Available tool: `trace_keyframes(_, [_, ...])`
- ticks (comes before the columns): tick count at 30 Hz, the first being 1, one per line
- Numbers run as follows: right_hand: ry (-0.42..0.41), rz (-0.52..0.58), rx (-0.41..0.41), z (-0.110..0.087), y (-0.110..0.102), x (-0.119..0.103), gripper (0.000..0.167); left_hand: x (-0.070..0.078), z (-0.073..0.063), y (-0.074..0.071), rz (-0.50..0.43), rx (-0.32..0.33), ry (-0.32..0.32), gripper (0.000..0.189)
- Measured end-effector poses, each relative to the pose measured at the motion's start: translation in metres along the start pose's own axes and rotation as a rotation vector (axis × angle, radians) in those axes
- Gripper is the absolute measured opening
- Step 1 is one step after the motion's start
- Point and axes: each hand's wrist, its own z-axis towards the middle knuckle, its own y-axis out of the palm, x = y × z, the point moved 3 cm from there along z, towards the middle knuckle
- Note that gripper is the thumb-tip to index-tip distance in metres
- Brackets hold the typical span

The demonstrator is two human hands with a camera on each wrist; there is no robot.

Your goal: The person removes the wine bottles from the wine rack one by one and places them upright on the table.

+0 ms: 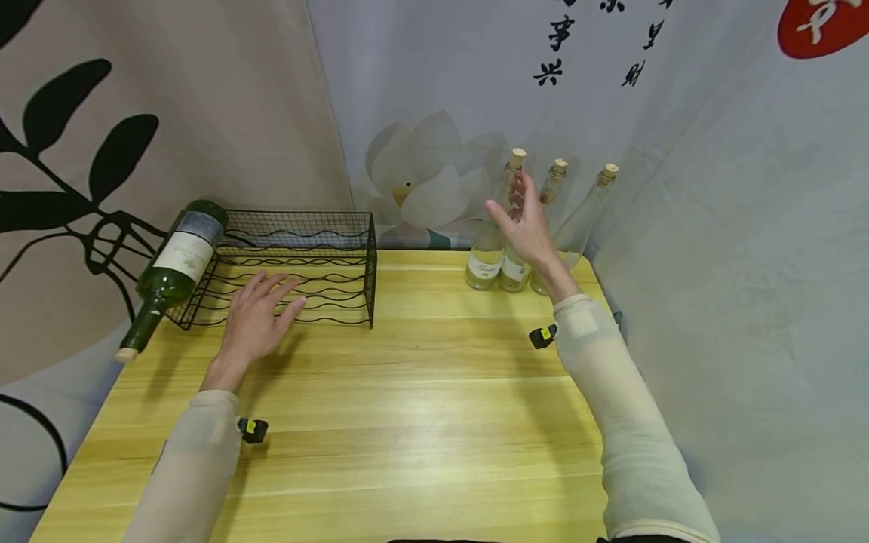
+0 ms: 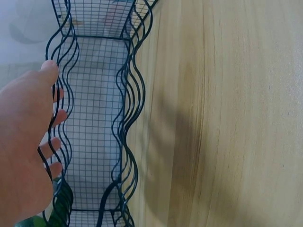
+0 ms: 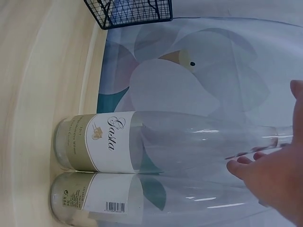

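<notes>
Right of centre in the head view, the right hand (image 1: 532,235) has thumb and fingers parted around the neck of the leftmost corked clear bottle (image 1: 485,255), not gripped; only the right wrist view makes its "Gasta" label (image 3: 110,142) legible. At left, the left hand (image 1: 256,320), loosely spread and holding nothing, is over the black wire wine rack (image 1: 372,264) — fingertips show through wavy wires in the left wrist view, contact unclear.

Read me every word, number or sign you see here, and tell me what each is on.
"Gasta": script on the front label of the leftmost clear glass bottle.
"事", "兴", "旦", "财": black characters on the printed backdrop; others are cut off.
Red emblem: white sign, cut off, unreadable.
Too small or blurred: the front label's other print, the barcoded label on the neighbouring clear bottle, and anything on the green wine bottle.
</notes>
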Motion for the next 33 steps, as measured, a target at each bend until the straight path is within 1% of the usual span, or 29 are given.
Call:
trace_keyframes(6, [-0.039, 0.017, 0.006, -0.010, -0.001, -0.001, 0.091, 0.001, 0.001, 0.001, -0.010, 0.012, -0.001, 0.057])
trace_keyframes(12, [-0.062, 0.025, 0.024, -0.026, -0.003, -0.004, 0.091, 0.000, 0.000, 0.002, -0.013, 0.013, -0.002, 0.058])
trace_keyframes(15, [-0.078, 0.008, 0.033, -0.037, -0.003, -0.007, 0.092, 0.000, 0.000, 0.002, -0.012, 0.012, -0.002, 0.058])
trace_keyframes(20, [-0.132, -0.040, 0.043, -0.054, -0.001, -0.011, 0.092, 0.000, 0.000, 0.002, -0.011, 0.014, -0.004, 0.058])
trace_keyframes(26, [-0.210, -0.060, 0.045, -0.077, 0.009, -0.017, 0.092, 0.001, 0.000, 0.001, -0.006, 0.013, -0.005, 0.058])
trace_keyframes(33, [-0.292, -0.102, 0.009, -0.100, 0.025, -0.022, 0.089, 0.002, 0.000, 0.000, -0.005, 0.004, -0.008, 0.058])
